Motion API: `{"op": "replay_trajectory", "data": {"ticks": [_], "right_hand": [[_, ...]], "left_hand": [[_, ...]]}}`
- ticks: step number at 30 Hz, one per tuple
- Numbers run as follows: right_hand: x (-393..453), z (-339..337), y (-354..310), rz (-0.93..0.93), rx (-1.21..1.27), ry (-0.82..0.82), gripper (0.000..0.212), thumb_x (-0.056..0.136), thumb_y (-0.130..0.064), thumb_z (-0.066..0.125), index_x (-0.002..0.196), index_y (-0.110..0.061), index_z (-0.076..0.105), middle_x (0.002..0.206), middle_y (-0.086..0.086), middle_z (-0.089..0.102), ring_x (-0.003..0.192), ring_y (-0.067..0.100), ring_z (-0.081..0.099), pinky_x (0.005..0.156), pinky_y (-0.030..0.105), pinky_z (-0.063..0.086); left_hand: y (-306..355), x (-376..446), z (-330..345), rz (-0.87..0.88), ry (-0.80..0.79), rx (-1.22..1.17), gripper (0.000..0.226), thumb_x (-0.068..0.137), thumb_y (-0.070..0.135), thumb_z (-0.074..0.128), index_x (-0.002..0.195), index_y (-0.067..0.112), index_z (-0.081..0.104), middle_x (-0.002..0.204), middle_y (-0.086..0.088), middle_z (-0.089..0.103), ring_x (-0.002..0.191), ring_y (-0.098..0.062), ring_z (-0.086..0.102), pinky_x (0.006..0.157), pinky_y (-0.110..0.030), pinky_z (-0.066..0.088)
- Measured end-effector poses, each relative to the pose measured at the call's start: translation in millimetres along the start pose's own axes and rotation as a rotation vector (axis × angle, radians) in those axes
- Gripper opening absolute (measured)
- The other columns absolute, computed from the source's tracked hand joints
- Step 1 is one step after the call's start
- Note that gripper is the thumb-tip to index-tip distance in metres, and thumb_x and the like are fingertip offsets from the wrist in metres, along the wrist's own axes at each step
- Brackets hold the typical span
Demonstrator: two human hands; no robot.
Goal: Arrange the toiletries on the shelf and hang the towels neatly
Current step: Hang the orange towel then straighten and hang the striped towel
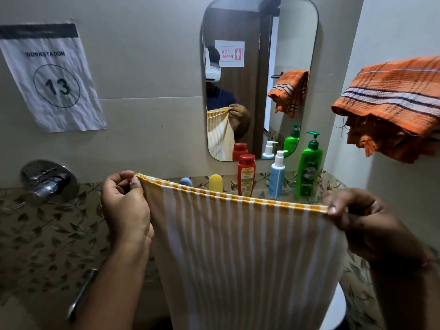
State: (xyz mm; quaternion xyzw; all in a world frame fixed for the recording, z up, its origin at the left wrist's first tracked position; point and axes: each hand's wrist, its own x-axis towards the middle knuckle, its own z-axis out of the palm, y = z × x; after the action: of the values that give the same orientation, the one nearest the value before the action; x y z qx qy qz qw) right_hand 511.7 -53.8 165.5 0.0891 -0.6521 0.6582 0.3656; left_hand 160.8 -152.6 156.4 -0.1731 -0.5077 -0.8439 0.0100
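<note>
From the head camera, both hands hold a yellow-and-white striped towel [240,253] stretched out by its top corners: the left hand [126,206] pinches the left corner between thumb and fingers, the right hand [366,222] pinches the right corner, and the cloth hangs straight down between them, the two hands well apart. Behind the towel's top edge, on the shelf [262,192] under the mirror [259,77], stand a red bottle [246,175], a white-and-blue pump bottle [277,173] and a green pump bottle [309,167], all upright and capped; what is in them cannot be told. A yellow cap [215,183] and a blue top [186,181] show just above the towel. An orange plaid towel [390,103] hangs bunched on the right wall.
</note>
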Motion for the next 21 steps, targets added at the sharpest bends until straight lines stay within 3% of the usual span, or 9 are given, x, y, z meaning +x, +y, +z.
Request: {"op": "replay_trajectory", "data": {"ticks": [3,5,7,9,11,14,16,18,21], "right_hand": [[2,6,3,0.009,0.389,-0.198,0.034,0.085,0.031,0.043,0.117,0.022,0.052,0.114,0.033,0.058,0.107,0.042,0.061,0.092,0.044,0.053],[2,11,0,0.008,0.497,-0.239,0.04,0.082,0.04,0.031,0.119,0.03,0.043,0.118,0.043,0.052,0.111,0.053,0.056,0.096,0.055,0.049],[7,19,-3,-0.002,0.252,-0.219,0.03,0.088,0.026,0.046,0.116,0.019,0.054,0.112,0.031,0.063,0.103,0.039,0.066,0.089,0.043,0.056],[12,27,-15,-0.038,-0.195,-0.059,0.015,0.088,-0.009,0.071,0.101,-0.003,0.071,0.095,0.011,0.07,0.085,0.021,0.07,0.073,0.027,0.058],[19,38,-24,-0.099,-0.502,0.046,0.018,0.082,-0.031,0.077,0.086,-0.013,0.074,0.088,0.01,0.063,0.079,0.025,0.062,0.071,0.026,0.051],[29,58,-21,-0.173,-0.465,-0.013,0.016,0.08,-0.018,0.072,0.084,-0.004,0.066,0.092,0.017,0.057,0.089,0.042,0.056,0.08,0.048,0.05],[38,70,-15,-0.12,-0.332,-0.016,0.023,0.083,-0.018,0.071,0.087,0.002,0.06,0.085,0.024,0.058,0.08,0.046,0.057,0.075,0.06,0.048],[51,80,-9,-0.056,-0.499,0.018,0.02,0.087,-0.022,0.069,0.088,-0.004,0.062,0.082,0.014,0.061,0.075,0.033,0.059,0.065,0.046,0.049],[75,94,8,-0.047,-1.1,-0.018,0.008,0.09,-0.024,0.067,0.089,-0.016,0.066,0.082,-0.006,0.065,0.074,0.009,0.061,0.065,0.031,0.052]], "left_hand": [[-1,3,3,-0.005,-0.017,-0.002,0.029,0.097,0.002,0.055,0.087,0.029,0.057,0.084,0.008,0.058,0.074,0.0,0.057,0.067,-0.012,0.047],[-2,4,4,-0.013,-0.025,-0.004,0.03,0.097,0.001,0.055,0.086,0.029,0.057,0.084,0.007,0.058,0.074,-0.002,0.057,0.069,-0.014,0.048],[-4,5,6,-0.025,-0.035,-0.001,0.03,0.096,0.001,0.055,0.086,0.029,0.057,0.085,0.007,0.059,0.076,-0.005,0.058,0.072,-0.018,0.049],[-6,3,8,-0.032,-0.055,0.007,0.03,0.096,0.0,0.054,0.086,0.028,0.057,0.085,0.006,0.058,0.076,-0.004,0.057,0.075,-0.02,0.047],[-7,-2,10,-0.028,-0.079,0.017,0.03,0.096,0.0,0.054,0.087,0.028,0.057,0.085,0.006,0.058,0.077,-0.004,0.056,0.077,-0.02,0.046],[-5,-14,15,-0.003,-0.135,0.038,0.029,0.096,0.001,0.055,0.087,0.028,0.057,0.084,0.006,0.058,0.076,-0.005,0.056,0.077,-0.025,0.046],[-1,-25,19,0.032,-0.203,0.07,0.029,0.096,0.002,0.057,0.087,0.029,0.058,0.083,0.005,0.059,0.075,-0.006,0.056,0.077,-0.029,0.046],[7,-42,22,0.062,-0.321,0.091,0.028,0.095,0.003,0.059,0.088,0.03,0.059,0.084,0.005,0.061,0.077,-0.007,0.059,0.077,-0.029,0.048],[22,-71,24,0.034,-0.548,0.066,0.023,0.094,0.003,0.063,0.09,0.026,0.065,0.087,0.002,0.067,0.084,-0.012,0.065,0.076,-0.026,0.053]]}}
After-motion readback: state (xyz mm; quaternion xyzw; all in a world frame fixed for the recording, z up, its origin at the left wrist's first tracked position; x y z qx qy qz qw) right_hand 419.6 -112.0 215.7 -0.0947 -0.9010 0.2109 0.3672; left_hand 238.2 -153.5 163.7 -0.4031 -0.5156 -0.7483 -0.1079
